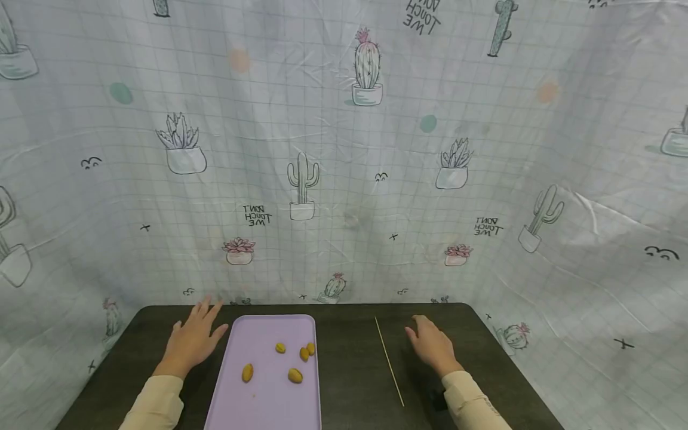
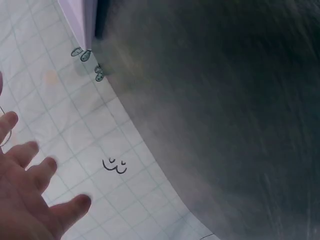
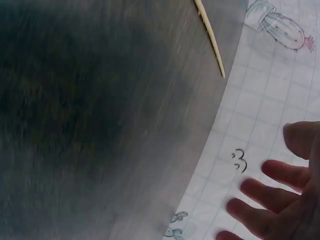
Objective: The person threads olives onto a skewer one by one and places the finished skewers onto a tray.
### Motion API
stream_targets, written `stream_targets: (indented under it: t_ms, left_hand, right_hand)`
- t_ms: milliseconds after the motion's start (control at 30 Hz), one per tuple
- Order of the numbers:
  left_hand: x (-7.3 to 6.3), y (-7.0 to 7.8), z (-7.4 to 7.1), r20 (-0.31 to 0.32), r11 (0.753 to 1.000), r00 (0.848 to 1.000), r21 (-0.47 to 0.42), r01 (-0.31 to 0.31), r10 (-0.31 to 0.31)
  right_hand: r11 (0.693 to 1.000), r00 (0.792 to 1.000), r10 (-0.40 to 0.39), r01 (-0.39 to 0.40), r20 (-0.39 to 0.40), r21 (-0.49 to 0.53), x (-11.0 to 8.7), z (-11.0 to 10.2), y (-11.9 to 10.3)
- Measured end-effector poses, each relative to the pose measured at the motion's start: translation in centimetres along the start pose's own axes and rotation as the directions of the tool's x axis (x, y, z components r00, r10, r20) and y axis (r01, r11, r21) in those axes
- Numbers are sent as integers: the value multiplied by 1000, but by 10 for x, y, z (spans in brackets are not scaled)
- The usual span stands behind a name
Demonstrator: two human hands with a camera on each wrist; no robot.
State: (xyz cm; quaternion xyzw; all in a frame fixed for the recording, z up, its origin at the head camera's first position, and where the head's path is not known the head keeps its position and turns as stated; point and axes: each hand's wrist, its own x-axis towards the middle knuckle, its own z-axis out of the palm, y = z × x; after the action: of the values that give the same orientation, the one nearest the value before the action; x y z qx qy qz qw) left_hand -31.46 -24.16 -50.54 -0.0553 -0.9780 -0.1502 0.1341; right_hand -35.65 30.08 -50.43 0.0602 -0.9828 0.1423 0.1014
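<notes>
My left hand (image 1: pixel 192 339) is over the left of the dark table, fingers spread and holding nothing, beside a lilac tray (image 1: pixel 263 409). In the left wrist view its fingers (image 2: pixel 42 172) reach out straight, away from the tray corner (image 2: pixel 84 30). Several small yellow-brown oval pieces, like little fruits (image 1: pixel 295 375), lie scattered in the tray. Right of the tray a thin wooden skewer (image 1: pixel 388 359) lies lengthwise on the table. My right hand (image 1: pixel 432 345) is just right of the skewer, apart from it, with fingers loosely extended and nothing in them.
The dark wooden table (image 1: pixel 349 370) has cut-off far corners. A pale curtain (image 1: pixel 333 119) printed with cacti hangs behind and around it, close to the far edge. Under the right forearm there is a small black object (image 1: pixel 438 400).
</notes>
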Motion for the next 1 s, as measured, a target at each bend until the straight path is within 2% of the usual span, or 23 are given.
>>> stream_targets:
  t_ms: [100,233,333,467,567,667,767,900,1000]
  left_hand:
    - [-1,4,-1,23,999,1000,-33,-14,14]
    - [-1,13,-2,52,994,997,-92,-58,63]
    - [1,21,-4,100,984,990,-156,-84,100]
    - [-1,32,-5,202,962,972,-263,-69,125]
    - [-6,40,-4,269,950,952,-308,-59,146]
    - [-9,46,-1,304,943,937,-326,-69,174]
    - [-11,50,5,318,949,934,-310,-61,164]
    - [-14,52,12,335,974,937,-225,-23,99]
    - [-17,53,16,338,983,939,-184,-4,67]
  right_hand:
    - [1000,999,-4,3,36,23,-4,2,-6]
    - [996,997,-33,27,74,83,-11,9,-16]
    - [991,989,-50,32,139,129,-14,15,-22]
    - [979,960,-77,22,269,201,-19,22,-30]
    - [978,943,-62,-8,326,209,-22,26,-35]
    - [986,950,-9,-43,313,158,-24,29,-39]
    - [995,963,35,-58,266,81,-24,31,-42]
    - [996,972,69,-78,223,33,-24,30,-48]
    - [995,973,89,-97,215,24,-23,30,-51]
